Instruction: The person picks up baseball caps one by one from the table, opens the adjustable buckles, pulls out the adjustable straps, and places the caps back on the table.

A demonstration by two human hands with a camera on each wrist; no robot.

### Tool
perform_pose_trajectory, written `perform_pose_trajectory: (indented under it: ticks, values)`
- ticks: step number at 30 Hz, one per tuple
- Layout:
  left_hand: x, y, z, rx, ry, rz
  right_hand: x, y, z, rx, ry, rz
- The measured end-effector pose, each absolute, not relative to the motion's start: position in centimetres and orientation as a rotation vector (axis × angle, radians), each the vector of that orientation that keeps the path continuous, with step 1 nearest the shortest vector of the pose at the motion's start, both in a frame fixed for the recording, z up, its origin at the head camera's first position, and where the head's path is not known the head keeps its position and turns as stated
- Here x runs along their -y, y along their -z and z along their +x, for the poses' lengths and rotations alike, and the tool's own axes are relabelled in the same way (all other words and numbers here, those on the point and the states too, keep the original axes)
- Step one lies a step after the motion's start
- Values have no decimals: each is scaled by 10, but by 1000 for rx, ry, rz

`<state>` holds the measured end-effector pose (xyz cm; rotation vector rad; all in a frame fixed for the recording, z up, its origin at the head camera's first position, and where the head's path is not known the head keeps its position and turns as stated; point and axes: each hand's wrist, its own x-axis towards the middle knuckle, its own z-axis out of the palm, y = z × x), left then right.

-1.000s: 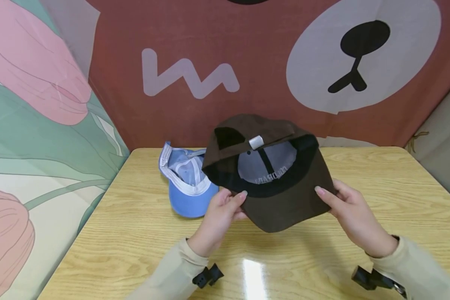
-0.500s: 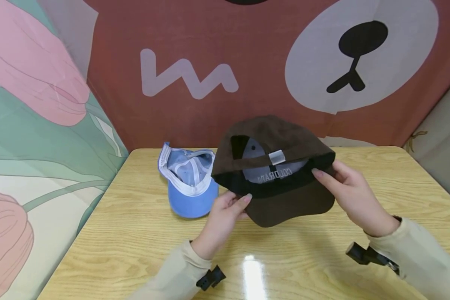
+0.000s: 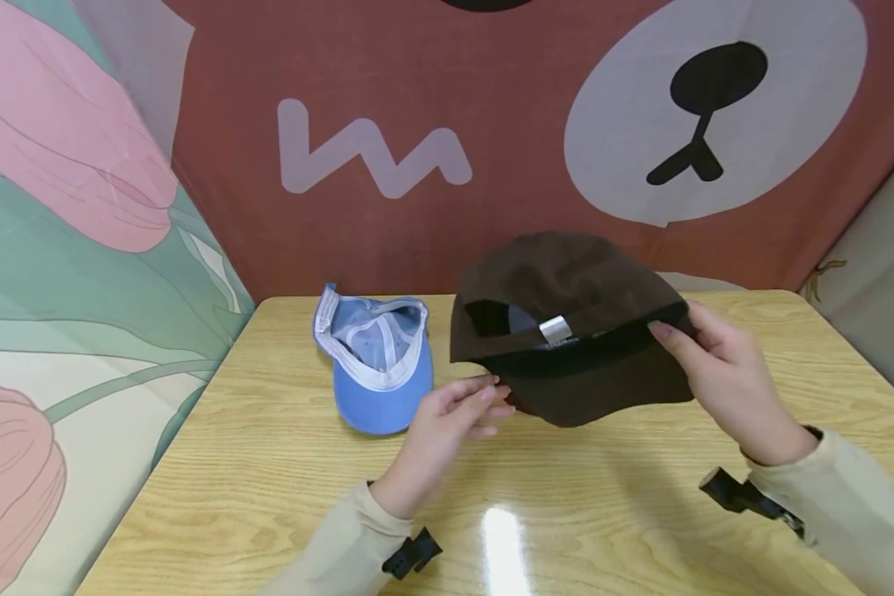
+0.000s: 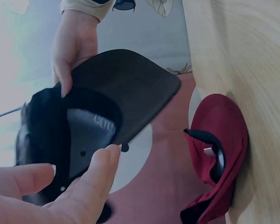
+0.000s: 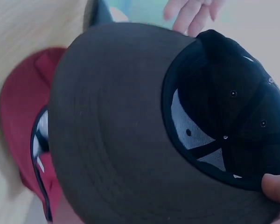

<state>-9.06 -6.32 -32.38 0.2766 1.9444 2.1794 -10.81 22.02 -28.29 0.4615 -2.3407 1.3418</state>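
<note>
A dark brown baseball cap (image 3: 566, 281) is held up above the table, with its back strap and silver buckle facing me and its brim pointing down. My right hand (image 3: 733, 381) pinches its right edge, thumb on the near side. By the cap's lower left, my left hand (image 3: 447, 422) has its fingers loosely extended. In the right wrist view these left-hand fingers (image 5: 193, 16) appear separate from the cap. A dark red cap (image 4: 219, 121) rests on the table, mostly hidden behind the brown one in the head view.
To the left on the wooden table (image 3: 268, 463) lies a light blue cap (image 3: 382, 407), its inside up and brim towards me. A brown printed cloth (image 3: 372, 240) hangs behind the table's far edge. A floral cloth (image 3: 82, 199) hangs at left.
The brown cap has shifted right and tilted, so less of its inside shows. My left hand has let go of it, while my right hand has moved right and up with it.
</note>
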Motion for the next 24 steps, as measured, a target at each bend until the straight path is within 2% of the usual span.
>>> perform_pose_trajectory:
  ticks: [8, 19, 24]
  values:
    - [65, 313, -83, -1956, -2227, 357, -227, 283, -107, 2320, -1196, 434]
    - [55, 298, -85, -2063, -2146, 536, -221, 283, -106, 2217, -1071, 619]
    - [52, 295, -88, -2022, -2104, 499, -217, 281, -105, 2192, -1010, 668]
